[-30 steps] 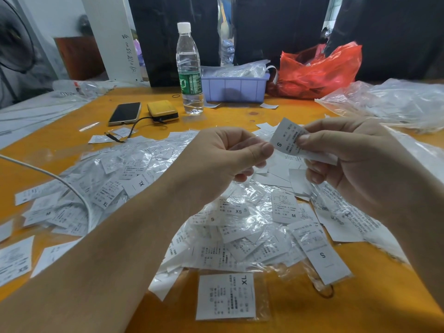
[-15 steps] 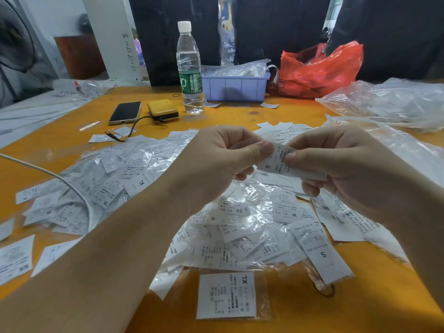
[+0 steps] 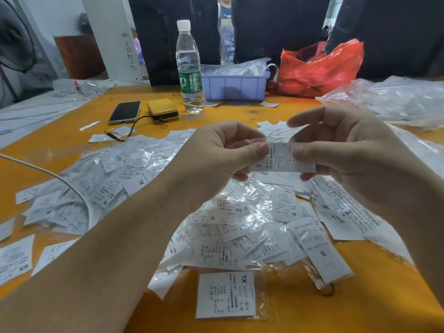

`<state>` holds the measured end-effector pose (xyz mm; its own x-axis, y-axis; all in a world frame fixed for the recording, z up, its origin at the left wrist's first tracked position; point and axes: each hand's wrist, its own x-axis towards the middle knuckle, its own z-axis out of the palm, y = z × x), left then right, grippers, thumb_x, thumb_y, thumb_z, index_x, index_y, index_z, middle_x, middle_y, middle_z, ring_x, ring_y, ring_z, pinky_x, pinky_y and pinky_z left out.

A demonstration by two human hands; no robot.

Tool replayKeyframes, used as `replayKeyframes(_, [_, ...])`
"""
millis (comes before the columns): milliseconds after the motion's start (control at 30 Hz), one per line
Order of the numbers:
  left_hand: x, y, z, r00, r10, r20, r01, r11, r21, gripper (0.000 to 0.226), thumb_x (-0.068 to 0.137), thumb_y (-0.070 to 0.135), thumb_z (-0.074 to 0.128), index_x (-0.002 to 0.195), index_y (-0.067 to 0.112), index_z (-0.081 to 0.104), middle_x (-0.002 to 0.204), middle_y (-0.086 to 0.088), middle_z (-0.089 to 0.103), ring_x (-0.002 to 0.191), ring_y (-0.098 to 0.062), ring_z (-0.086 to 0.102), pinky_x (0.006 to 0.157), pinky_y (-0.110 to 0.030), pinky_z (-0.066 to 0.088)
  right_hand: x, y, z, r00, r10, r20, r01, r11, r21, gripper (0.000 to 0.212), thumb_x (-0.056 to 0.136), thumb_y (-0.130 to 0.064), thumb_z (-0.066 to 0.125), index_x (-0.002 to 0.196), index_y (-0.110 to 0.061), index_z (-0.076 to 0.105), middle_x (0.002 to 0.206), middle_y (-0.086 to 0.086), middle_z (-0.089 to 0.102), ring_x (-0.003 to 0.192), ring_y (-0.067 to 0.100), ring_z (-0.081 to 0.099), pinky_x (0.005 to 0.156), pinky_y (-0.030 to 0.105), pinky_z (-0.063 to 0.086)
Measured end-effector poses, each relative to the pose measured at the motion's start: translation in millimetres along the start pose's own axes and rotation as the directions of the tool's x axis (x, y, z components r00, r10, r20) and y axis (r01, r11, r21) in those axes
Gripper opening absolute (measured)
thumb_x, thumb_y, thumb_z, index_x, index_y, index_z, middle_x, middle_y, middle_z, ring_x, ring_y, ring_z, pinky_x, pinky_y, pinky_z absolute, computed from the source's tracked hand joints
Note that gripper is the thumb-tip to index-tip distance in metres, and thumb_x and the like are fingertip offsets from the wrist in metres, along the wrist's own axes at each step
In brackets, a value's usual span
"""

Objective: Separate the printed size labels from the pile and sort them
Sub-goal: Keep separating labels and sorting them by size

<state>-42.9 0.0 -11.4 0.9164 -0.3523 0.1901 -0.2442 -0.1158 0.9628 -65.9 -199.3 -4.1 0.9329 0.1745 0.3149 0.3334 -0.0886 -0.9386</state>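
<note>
A: Two hands, left hand (image 3: 223, 150) and right hand (image 3: 341, 145), pinch one S label (image 3: 280, 159) above the pile (image 3: 240, 231).
B: Risk?
A: I judge thin stuck labels may separate late, landing missorted.

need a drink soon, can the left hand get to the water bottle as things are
Probably not yet: the left hand and right hand both pinch an S label. The way to the water bottle looks clear.

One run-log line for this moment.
step: separating | both hands pinch S label | above pile | XL label apart
</note>
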Motion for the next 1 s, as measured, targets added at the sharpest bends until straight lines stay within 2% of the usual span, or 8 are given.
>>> replayKeyframes(133, [-0.4,0.2,0.7,1.0,-0.002,-0.002,0.002,1.0,0.006,0.032,0.065,0.031,0.074,0.093,0.016,0.069,0.082,0.001,0.074,0.078,-0.018,0.067,0.068,-0.031,0.06,-1.2,3.4,7.0,0.997,-0.038,-0.061,0.035,0.999,-0.038,0.036,0.077,0.009,0.07,0.104,-0.014,0.061,0.074,0.005,0.072,0.066,0.019,0.066,0.055,0.025,0.052])
replayKeyframes(267, [-1.4,-0.2,3.9,1.0,0.026,-0.013,-0.026,0.999,0.037,0.032,0.064,0.033,0.074,0.092,0.018,0.07,0.086,-0.004,0.072,0.077,-0.016,0.069,0.064,-0.028,0.058,-3.8,8.1,17.8,0.995,-0.037,-0.091,0.033,0.998,-0.049,0.041,0.067,-0.017,0.078,0.104,-0.016,0.062,0.08,0.009,0.073,0.071,0.023,0.069,0.059,0.029,0.055])
replayKeyframes(367, [-0.8,0.3,0.7,0.999,0.025,-0.049,-0.024,1.0,0.008,0.031,0.064,0.033,0.074,0.091,0.018,0.07,0.085,0.0,0.074,0.078,-0.013,0.069,0.064,-0.025,0.056,-2.3,4.5,11.5,0.991,-0.037,-0.128,0.024,0.995,-0.099,0.02,0.078,-0.006,0.074,0.094,-0.016,0.066,0.077,0.008,0.072,0.068,0.025,0.068,0.059,0.031,0.059])
replayKeyframes(500, [0.2,-0.9,-1.5,0.997,0.021,-0.076,-0.02,1.0,0.009,0.019,0.074,0.026,0.076,0.09,0.017,0.069,0.084,0.003,0.074,0.08,-0.014,0.069,0.072,-0.03,0.057,-3.0,1.9,9.7,0.985,-0.082,-0.149,0.055,0.982,-0.179,0.011,0.075,-0.003,0.075,0.072,-0.012,0.07,0.066,0.006,0.07,0.057,0.019,0.062,0.057,0.029,0.057])
replayKeyframes(633, [-2.1,-0.9,2.3,0.998,0.012,-0.064,-0.01,0.999,0.035,0.022,0.074,0.026,0.077,0.092,0.016,0.069,0.086,-0.005,0.076,0.078,-0.016,0.07,0.077,-0.037,0.055,-6.9,5.9,22.3,0.982,-0.14,-0.13,0.104,0.962,-0.251,0.012,0.072,-0.004,0.079,0.072,-0.013,0.071,0.066,0.006,0.07,0.056,0.019,0.061,0.058,0.036,0.054])
replayKeyframes(833, [-1.6,1.2,2.7,0.997,-0.024,-0.067,0.024,1.0,0.008,0.02,0.076,0.026,0.077,0.092,0.017,0.069,0.086,-0.01,0.075,0.071,-0.012,0.066,0.07,-0.029,0.054,-7.1,7.1,26.7,0.966,-0.198,-0.164,0.148,0.951,-0.273,0.015,0.072,-0.004,0.079,0.073,-0.017,0.072,0.066,0.001,0.07,0.056,0.014,0.061,0.056,0.033,0.054])
replayKeyframes(933, [0.2,1.3,0.6,0.994,-0.077,-0.073,0.076,0.997,-0.014,0.024,0.073,0.037,0.074,0.09,0.02,0.071,0.076,0.002,0.07,0.08,-0.016,0.064,0.077,-0.032,0.056,-5.7,5.8,23.3,0.961,-0.2,-0.189,0.144,0.951,-0.273,0.015,0.073,-0.002,0.078,0.07,-0.015,0.071,0.066,0.002,0.07,0.054,0.018,0.061,0.053,0.037,0.053])
replayKeyframes(1000, [3.3,-0.5,-1.4,0.991,-0.091,-0.103,0.09,0.996,-0.014,0.007,0.083,0.031,0.073,0.083,0.024,0.071,0.075,0.005,0.07,0.091,-0.024,0.065,0.083,-0.036,0.056,-3.6,7.4,19.9,0.957,-0.195,-0.216,0.141,0.96,-0.243,0.018,0.074,0.001,0.078,0.069,-0.014,0.07,0.065,0.0,0.071,0.053,0.011,0.059,0.053,0.03,0.052])
